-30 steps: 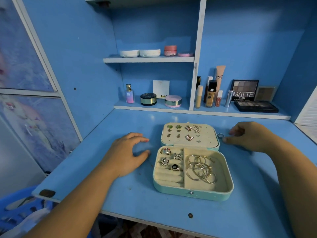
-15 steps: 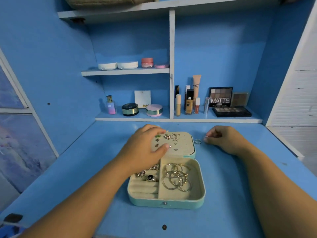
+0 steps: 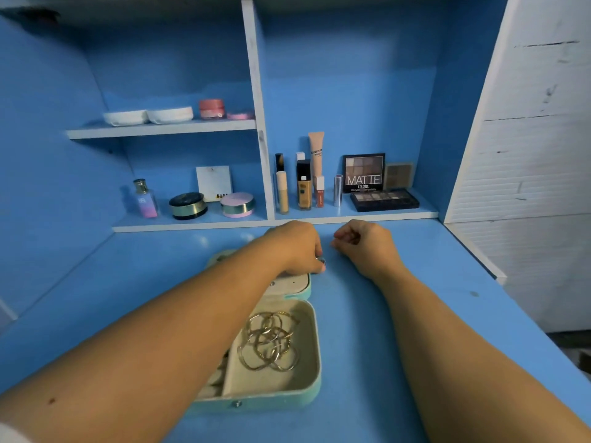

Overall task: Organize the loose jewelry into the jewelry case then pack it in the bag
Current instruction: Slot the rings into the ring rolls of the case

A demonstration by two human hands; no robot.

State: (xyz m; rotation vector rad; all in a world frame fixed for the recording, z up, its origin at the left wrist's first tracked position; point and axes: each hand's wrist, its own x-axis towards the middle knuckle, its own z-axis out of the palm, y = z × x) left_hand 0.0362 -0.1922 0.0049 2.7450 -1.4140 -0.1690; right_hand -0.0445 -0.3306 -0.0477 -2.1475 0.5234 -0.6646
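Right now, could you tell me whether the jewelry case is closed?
No, the jewelry case lies open, gold hoops showing inside it.

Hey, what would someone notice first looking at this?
The open mint jewelry case on the desk, with a tangle of gold hoops in its larger compartment. At its lid's right edge, the left hand pinches a small ring, the right hand curled beside it.

A strip of bare worktop [image 3: 355, 353] runs between the open jewelry case [image 3: 271, 405] and the right forearm [image 3: 447, 346], with more beyond it up to the white wall [image 3: 527, 161]. The left forearm [image 3: 166, 343] crosses over the case's left half. The left hand [image 3: 297, 247], pinching a ring [image 3: 321, 260], and the curled right hand [image 3: 364, 247] leave a narrow gap; just behind, the shelf [image 3: 367, 215] carries bottles [image 3: 303, 187]
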